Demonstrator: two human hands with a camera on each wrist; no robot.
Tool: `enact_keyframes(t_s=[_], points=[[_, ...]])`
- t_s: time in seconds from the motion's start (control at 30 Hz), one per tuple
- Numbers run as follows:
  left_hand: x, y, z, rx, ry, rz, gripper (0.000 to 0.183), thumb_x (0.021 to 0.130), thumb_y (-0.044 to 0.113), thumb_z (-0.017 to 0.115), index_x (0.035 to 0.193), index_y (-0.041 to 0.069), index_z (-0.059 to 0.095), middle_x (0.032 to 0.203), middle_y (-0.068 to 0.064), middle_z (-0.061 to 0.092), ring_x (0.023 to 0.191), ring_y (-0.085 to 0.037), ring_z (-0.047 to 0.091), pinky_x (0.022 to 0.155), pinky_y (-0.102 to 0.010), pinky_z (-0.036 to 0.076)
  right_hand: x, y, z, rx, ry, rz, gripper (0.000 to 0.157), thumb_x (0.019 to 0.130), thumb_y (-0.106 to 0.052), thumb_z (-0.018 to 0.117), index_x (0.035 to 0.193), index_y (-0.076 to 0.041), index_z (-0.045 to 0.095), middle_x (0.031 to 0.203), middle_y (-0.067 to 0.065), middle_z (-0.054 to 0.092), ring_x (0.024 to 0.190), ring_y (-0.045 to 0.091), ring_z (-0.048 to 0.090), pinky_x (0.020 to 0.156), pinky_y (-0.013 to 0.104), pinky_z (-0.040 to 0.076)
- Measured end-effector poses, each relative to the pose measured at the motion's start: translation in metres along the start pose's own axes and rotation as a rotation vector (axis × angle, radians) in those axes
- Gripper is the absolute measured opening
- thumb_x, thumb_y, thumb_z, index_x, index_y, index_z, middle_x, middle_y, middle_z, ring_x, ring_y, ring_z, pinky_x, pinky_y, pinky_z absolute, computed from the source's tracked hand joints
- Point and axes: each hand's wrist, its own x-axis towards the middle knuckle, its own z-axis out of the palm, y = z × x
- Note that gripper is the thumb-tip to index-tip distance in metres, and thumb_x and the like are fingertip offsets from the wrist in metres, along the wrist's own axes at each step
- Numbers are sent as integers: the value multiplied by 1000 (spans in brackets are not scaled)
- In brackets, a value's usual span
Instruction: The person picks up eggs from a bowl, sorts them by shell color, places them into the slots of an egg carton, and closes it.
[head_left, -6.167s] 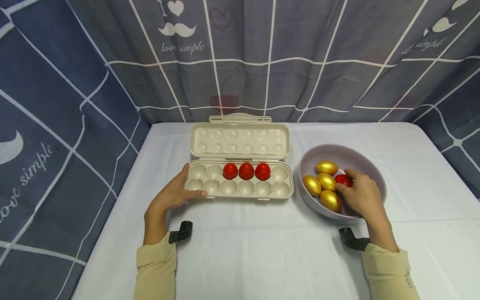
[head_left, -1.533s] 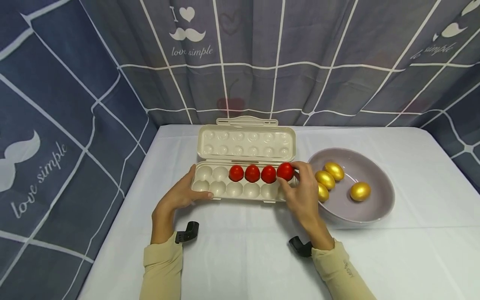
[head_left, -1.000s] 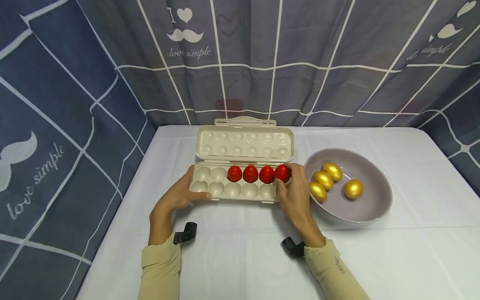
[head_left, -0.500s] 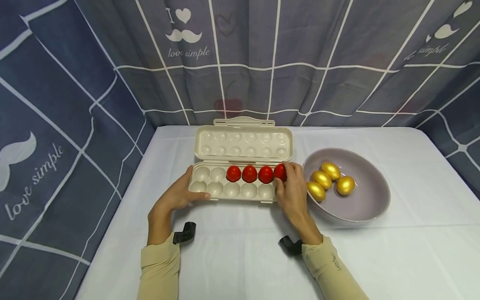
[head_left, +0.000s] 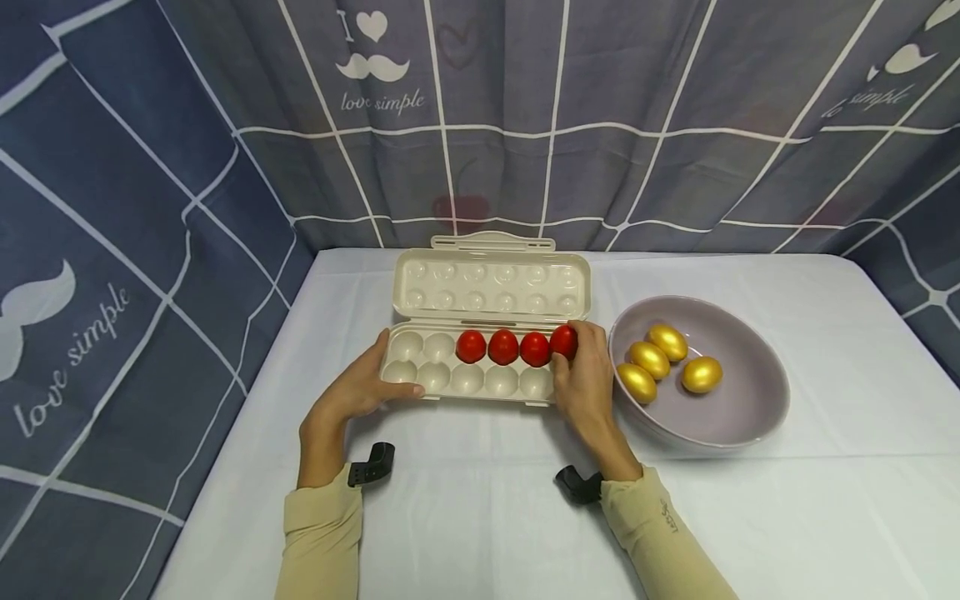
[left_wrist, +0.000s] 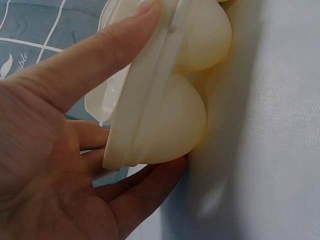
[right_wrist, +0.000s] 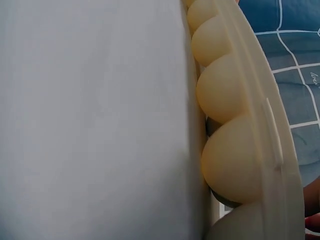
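An egg carton (head_left: 467,379) of cream plastic lies with its lid (head_left: 491,285) folded back. My left hand (head_left: 358,388) grips its left end, thumb over the front edge; in the left wrist view the fingers (left_wrist: 150,192) reach beneath the cups. My right hand (head_left: 588,392) pinches a red egg (head_left: 563,342) at the last cup on the right of the back row. Beside it in that row sit three more red eggs (head_left: 503,347). The right wrist view shows mainly the carton's front side (right_wrist: 287,200), with little of the hand at the edge.
Several gold eggs (head_left: 702,375) lie in a mauve bowl (head_left: 750,408) close to the right of my right hand. A white cloth (head_left: 480,500) covers the table. Dark checked curtains (head_left: 495,158) hang behind and at the sides.
My right hand has brought the red egg from the bowl to the back row's right-end cup and lowered it there. One gold egg has rolled left in the bowl. My left hand keeps its grip.
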Motion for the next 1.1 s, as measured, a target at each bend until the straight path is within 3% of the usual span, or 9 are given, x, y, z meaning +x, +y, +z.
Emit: enact_keyframes(t_s=[0.33, 0.63, 1.1], points=[[-1, -1, 0, 14, 11, 10, 117, 75, 22, 85, 155, -6, 4, 154, -27, 28, 139, -39, 28, 113, -56, 19, 3, 0, -1, 9, -82, 61, 44, 85, 8, 64, 128, 11, 53, 125, 27, 55, 116, 41, 52, 102, 51, 38], [-1, 0, 1, 13, 15, 10, 116, 75, 22, 85, 156, -3, 7, 151, -26, 33, 136, -39, 33, 112, -57, 22, 2, 0, -2, 37, -73, 90, 40, 90, -4, 69, 125, 10, 57, 122, 26, 56, 113, 40, 54, 99, 49, 40], [-1, 0, 2, 30, 15, -11, 116, 76, 25, 85, 156, -3, 5, 153, -25, 31, 137, -39, 32, 112, -57, 22, 1, 0, 1, 24, -55, 90, 36, 91, 5, 59, 126, 12, 56, 121, 28, 56, 113, 40, 53, 100, 51, 38]])
